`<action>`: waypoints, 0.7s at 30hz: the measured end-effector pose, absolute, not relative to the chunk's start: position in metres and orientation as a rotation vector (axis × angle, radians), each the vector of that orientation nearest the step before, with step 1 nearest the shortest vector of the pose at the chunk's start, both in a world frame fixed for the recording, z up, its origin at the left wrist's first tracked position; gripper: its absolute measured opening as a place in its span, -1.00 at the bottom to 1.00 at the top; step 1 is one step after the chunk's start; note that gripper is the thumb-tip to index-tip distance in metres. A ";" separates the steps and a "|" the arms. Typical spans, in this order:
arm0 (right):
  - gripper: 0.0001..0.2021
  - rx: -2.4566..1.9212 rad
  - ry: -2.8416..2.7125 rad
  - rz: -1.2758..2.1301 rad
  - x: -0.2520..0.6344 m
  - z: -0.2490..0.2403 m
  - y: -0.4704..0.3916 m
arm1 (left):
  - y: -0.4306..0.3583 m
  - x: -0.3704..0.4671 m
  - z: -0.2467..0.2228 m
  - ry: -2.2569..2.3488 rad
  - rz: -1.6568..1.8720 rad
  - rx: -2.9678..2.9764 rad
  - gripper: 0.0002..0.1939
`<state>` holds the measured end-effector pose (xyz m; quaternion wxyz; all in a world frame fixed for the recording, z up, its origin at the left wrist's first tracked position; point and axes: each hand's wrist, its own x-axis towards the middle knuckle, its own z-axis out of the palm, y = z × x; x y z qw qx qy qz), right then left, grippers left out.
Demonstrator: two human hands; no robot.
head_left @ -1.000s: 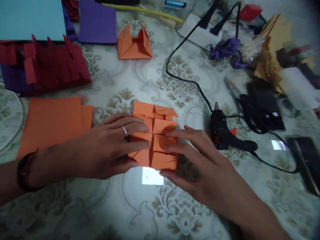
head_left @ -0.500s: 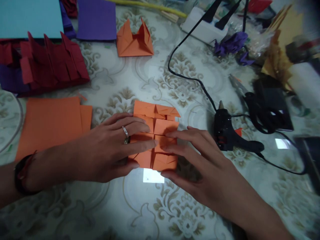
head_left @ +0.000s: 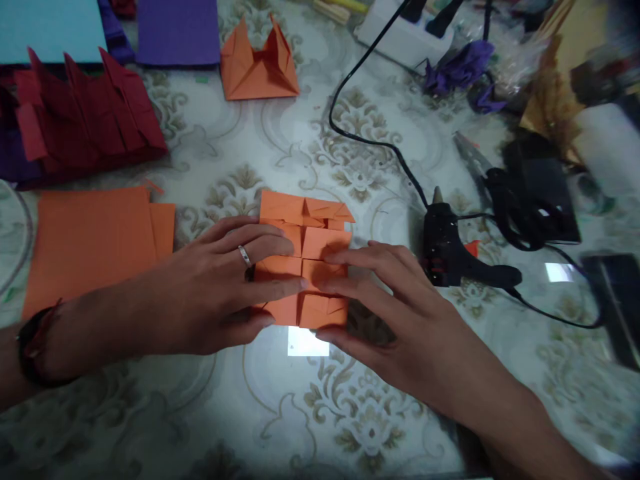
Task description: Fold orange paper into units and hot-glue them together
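A folded orange paper piece [head_left: 326, 243] lies flat on the patterned table [head_left: 250, 413], its flaps meeting along a middle crease. My left hand [head_left: 215, 287], with a ring on one finger, rests on its left half, fingers spread and thumb at the lower left edge. From the right, my right hand [head_left: 400, 307] touches the right half with fingers apart, its thumb by the lower edge. The fingers cover parts of both sides. Farther back stands an orange folded shape with two raised points [head_left: 260, 70].
Orange sheets [head_left: 90, 240] lie at left, below a dark red folded piece [head_left: 95, 120]. Purple [head_left: 177, 33] and light blue [head_left: 50, 30] sheets are behind. A black glue gun [head_left: 443, 247] with its cable, pliers [head_left: 473, 155] and a white power strip [head_left: 400, 33] are at right.
The whole view has shifted slightly, so things appear a little higher and more to the left. Both hands keep nearly the same places on the orange paper.
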<state>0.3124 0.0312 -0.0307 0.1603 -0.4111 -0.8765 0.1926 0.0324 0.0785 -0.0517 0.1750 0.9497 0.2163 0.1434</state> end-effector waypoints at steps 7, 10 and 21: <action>-0.66 -1.183 -2.488 0.572 0.310 -0.033 0.032 | 0.073 0.038 -0.050 0.656 0.452 2.714 -0.64; -0.65 -1.184 -2.469 0.590 0.310 -0.033 0.033 | 0.068 0.046 -0.046 0.723 0.438 2.743 -0.63; -0.77 -1.144 -2.289 0.693 0.335 -0.021 0.044 | 0.062 0.073 -0.037 0.704 0.470 2.866 -0.80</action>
